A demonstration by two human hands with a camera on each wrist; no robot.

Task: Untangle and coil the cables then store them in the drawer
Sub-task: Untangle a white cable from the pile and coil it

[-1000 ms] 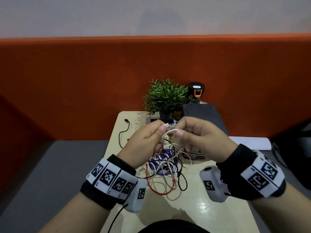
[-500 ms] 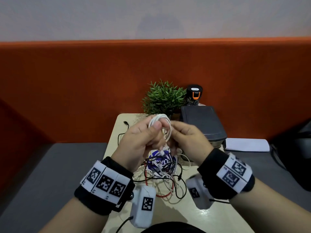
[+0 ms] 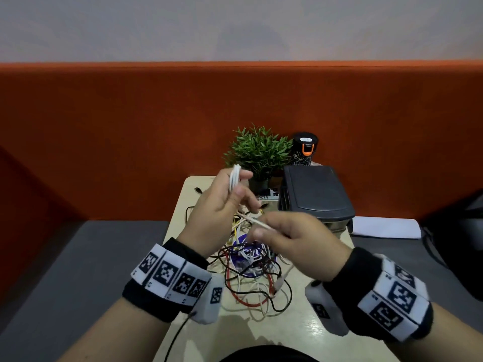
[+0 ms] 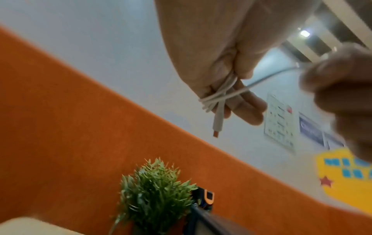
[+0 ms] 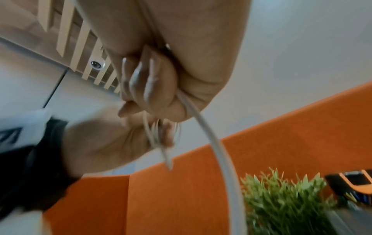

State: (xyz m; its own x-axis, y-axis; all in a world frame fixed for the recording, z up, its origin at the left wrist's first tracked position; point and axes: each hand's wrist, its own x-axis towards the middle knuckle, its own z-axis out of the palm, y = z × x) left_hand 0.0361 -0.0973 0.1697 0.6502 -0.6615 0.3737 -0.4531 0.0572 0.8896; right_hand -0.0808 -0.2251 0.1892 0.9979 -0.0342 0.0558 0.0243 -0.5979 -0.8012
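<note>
My left hand (image 3: 230,194) is raised above the table and grips a small coil of white cable (image 3: 234,177), its loops pinched between thumb and fingers. In the left wrist view the white cable (image 4: 218,97) crosses over itself and one plug hangs down. My right hand (image 3: 285,236) is lower and nearer, pinching the free end of the same white cable (image 5: 203,124), which stretches taut between both hands. Below them a tangle of red, black and white cables (image 3: 251,273) lies on the beige table (image 3: 287,333).
A potted green plant (image 3: 258,152) and a dark tumbler with an orange clip (image 3: 304,150) stand at the table's far end. A dark grey drawer box (image 3: 316,194) sits at the right. A black cable end (image 3: 197,189) lies far left. An orange partition rises behind.
My left hand has lifted the coil higher and leftward. My right hand has pulled away down and to the right, drawing the cable's free end out from the coil.
</note>
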